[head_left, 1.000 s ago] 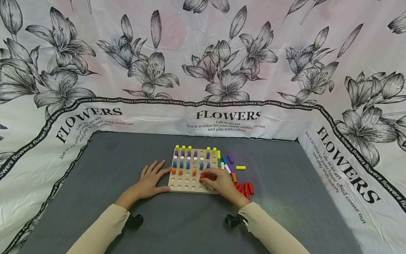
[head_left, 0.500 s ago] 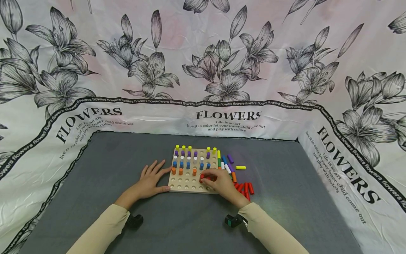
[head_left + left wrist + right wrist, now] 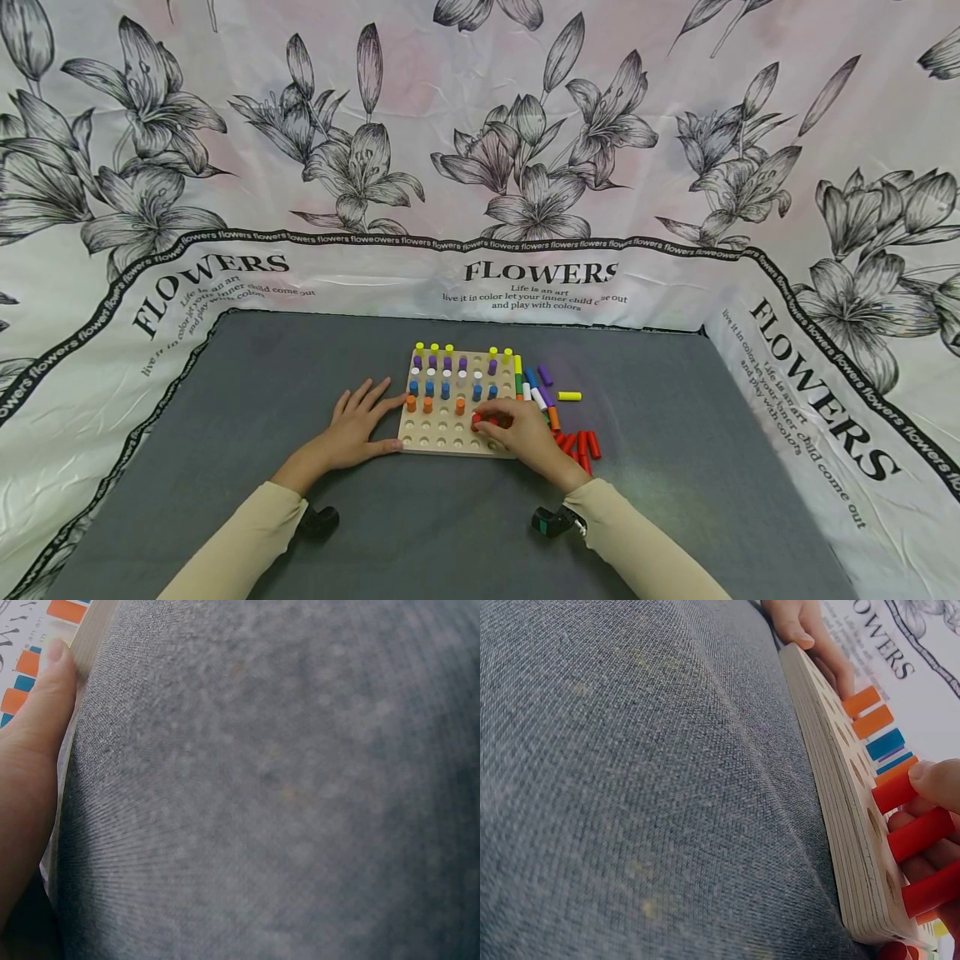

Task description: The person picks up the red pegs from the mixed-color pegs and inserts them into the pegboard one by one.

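A wooden pegboard (image 3: 442, 440) lies on the grey table, with rows of yellow, purple, white, blue and orange pegs standing in it. My left hand (image 3: 352, 429) rests at the board's left edge, fingers spread, thumb and index touching it. In the left wrist view, only the thumb side of that hand (image 3: 37, 742) shows. Over the board's right front part, my right hand (image 3: 525, 431) pinches a red peg (image 3: 895, 796). Two more red pegs stand beside it in the right wrist view, a middle one (image 3: 921, 834) and a nearer one (image 3: 932, 891), partly behind the fingers.
Loose red pegs (image 3: 582, 446) lie right of the board, near my right wrist. Further back are a loose yellow peg (image 3: 569, 397), a purple peg (image 3: 544, 375) and several mixed pegs along the board's right edge. A flower-printed cloth (image 3: 360, 275) borders the table.
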### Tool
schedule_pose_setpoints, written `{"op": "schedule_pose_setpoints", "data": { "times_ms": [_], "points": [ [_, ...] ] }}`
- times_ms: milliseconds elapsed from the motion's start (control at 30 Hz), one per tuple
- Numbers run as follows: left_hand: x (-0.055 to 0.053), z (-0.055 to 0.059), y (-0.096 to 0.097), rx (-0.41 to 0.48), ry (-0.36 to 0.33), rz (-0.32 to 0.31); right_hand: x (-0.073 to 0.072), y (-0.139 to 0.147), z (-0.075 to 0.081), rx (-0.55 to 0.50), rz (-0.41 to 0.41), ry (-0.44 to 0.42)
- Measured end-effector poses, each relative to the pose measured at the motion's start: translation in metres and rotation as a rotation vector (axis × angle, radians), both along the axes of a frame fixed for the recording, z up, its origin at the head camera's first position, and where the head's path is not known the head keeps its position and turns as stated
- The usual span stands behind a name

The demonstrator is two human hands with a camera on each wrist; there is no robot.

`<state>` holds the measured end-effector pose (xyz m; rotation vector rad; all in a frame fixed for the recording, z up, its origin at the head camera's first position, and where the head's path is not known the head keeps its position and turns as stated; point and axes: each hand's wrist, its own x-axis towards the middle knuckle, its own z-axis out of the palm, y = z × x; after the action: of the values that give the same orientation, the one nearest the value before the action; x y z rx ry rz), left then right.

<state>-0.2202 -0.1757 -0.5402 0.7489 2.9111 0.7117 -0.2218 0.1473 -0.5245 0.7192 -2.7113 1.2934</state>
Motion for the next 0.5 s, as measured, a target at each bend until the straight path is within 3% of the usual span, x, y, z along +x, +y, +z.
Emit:
{"op": "schedule_pose_setpoints", "data": {
  "times_ms": [500],
  "points": [
    [0.0020, 0.0039, 0.0005, 0.003, -0.001, 0.003, -0.0012, 0.0044, 0.0090, -0.054, 0.018, -0.013]
  ]
}}
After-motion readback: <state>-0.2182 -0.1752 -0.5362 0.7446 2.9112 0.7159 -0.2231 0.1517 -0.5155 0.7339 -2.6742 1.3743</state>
